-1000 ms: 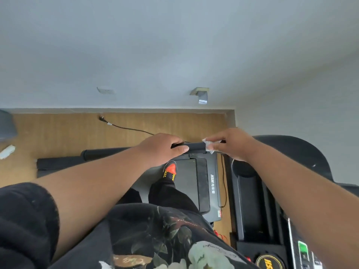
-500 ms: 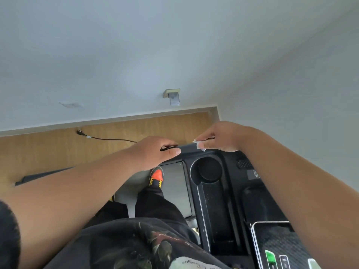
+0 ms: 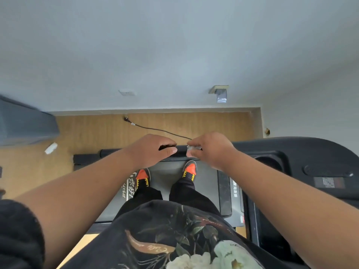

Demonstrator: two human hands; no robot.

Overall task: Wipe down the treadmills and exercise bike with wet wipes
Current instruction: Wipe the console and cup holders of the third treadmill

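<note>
Right at the centre of the frame, a small white wet wipe (image 3: 193, 148) is bunched between the curled fingers and thumb of the right hand (image 3: 210, 150), pressed against a black handlebar (image 3: 181, 149) that runs across the picture from left to right. The left hand (image 3: 150, 150) is just beside it on the same bar, its fingers curled over the top and its thumb reaching along the near side, so it grips the bar; only a short bare piece of bar shows between the two hands. Both forearms stretch in from the lower corners of the frame.

Below the bar lies the grey belt of a treadmill (image 3: 165, 183), and the person stands on it in orange and black shoes (image 3: 190, 169) and black trousers. A dark shirt with a pale flower print fills the bottom centre. To the right of the belt, a second treadmill (image 3: 281, 152) shows its black console, with a recessed cup holder, at the right edge of the frame.

Beyond the bar is a wooden floor (image 3: 93, 131). A thin black cable (image 3: 155, 129) trails across it from upper centre toward the hands. A small white scrap (image 3: 50, 148) lies on the floor at the left, near a blurred grey object (image 3: 23, 125). A pale wall (image 3: 174, 45) takes up the whole upper half.
</note>
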